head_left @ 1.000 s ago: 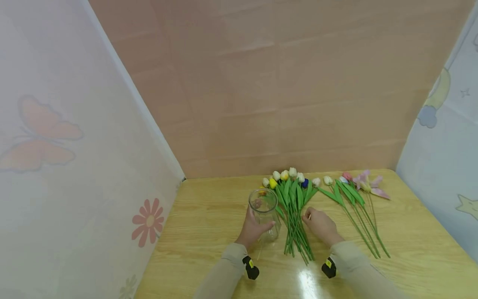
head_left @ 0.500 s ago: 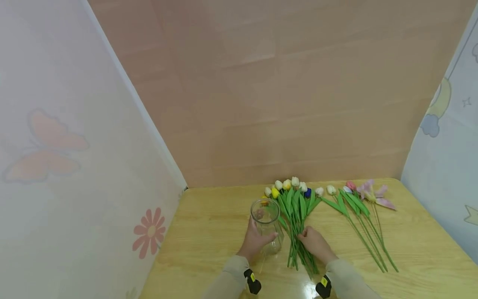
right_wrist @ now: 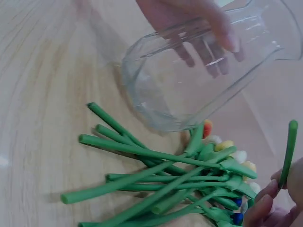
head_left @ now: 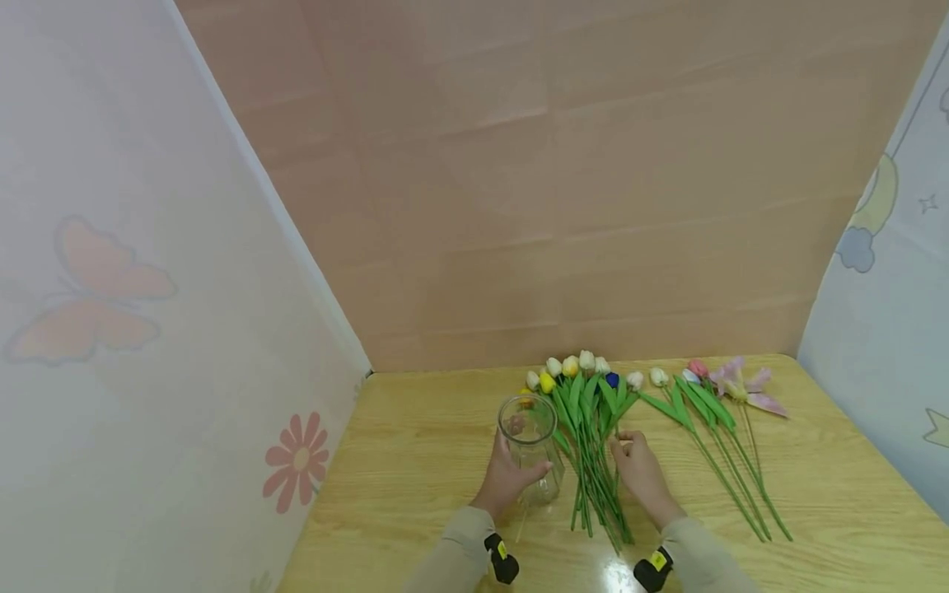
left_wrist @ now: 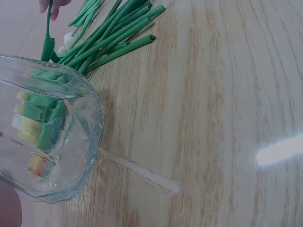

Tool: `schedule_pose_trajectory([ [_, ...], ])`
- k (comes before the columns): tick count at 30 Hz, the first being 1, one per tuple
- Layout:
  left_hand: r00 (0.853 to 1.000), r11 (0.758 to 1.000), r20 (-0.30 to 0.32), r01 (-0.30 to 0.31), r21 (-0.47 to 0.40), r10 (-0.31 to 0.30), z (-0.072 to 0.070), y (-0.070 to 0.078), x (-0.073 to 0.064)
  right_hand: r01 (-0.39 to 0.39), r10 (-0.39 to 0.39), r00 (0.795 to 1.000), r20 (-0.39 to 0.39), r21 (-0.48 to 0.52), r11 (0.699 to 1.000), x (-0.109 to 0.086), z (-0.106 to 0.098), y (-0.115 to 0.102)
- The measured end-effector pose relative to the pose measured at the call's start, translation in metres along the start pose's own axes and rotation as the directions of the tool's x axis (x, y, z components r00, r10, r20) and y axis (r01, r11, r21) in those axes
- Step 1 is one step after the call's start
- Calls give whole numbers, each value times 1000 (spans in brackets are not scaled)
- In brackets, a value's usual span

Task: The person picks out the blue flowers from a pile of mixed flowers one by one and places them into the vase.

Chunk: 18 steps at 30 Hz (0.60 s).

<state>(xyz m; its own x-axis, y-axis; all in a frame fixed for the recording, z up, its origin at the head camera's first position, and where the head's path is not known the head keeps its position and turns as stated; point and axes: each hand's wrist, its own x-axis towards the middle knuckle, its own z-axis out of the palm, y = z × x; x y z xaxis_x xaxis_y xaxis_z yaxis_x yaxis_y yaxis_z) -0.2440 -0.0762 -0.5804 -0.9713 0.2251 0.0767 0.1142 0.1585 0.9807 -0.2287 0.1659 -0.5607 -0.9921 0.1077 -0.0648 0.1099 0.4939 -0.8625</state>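
Observation:
My left hand [head_left: 507, 478] is wrapped around a clear glass vase [head_left: 530, 445], thumb in front and fingers behind. The vase stands with its wide mouth up, left of a bundle of artificial tulips [head_left: 589, 445]. White, yellow and dark blue heads point to the back, and green stems fan toward me. At the bundle's right side, my right hand [head_left: 641, 473] pinches one green tulip stem [right_wrist: 289, 151] between thumb and fingers. That stem's end sticks out past the fingers in the right wrist view. Which bloom it carries, I cannot tell.
Farther right lie several separate flowers: a white tulip [head_left: 659, 377], a pink tulip [head_left: 697, 368] and a pale purple lily [head_left: 734, 380]. A thin clear strip [left_wrist: 142, 172] lies on the wooden table [head_left: 415, 461] beside the vase. A beige backdrop [head_left: 460, 206] closes the far side.
My right hand first went left onto the stems, then drew back right and up a little with one stem pinched. The left hand and vase stayed in place. The head view has tilted slightly.

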Motion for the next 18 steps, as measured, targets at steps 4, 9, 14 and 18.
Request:
schedule_pose_trajectory([
  [4, 1000, 1000, 4, -9, -20, 9, 0, 11, -4, 21, -20, 999, -30, 32, 999, -1, -7, -4],
  [9, 1000, 999, 18, -16, -28, 17, -4, 25, -7, 162, -158, 980, -120, 22, 987, -3, -11, -7],
  [14, 1000, 1000, 19, -6, -26, 6, -3, 24, -7, 297, -307, 931, -196, -77, 952, -6, -15, -5],
  [18, 1000, 1000, 7, 7, -15, -7, -1, 13, -3, 434, -476, 842, -254, -205, 877, -6, -20, -3],
])
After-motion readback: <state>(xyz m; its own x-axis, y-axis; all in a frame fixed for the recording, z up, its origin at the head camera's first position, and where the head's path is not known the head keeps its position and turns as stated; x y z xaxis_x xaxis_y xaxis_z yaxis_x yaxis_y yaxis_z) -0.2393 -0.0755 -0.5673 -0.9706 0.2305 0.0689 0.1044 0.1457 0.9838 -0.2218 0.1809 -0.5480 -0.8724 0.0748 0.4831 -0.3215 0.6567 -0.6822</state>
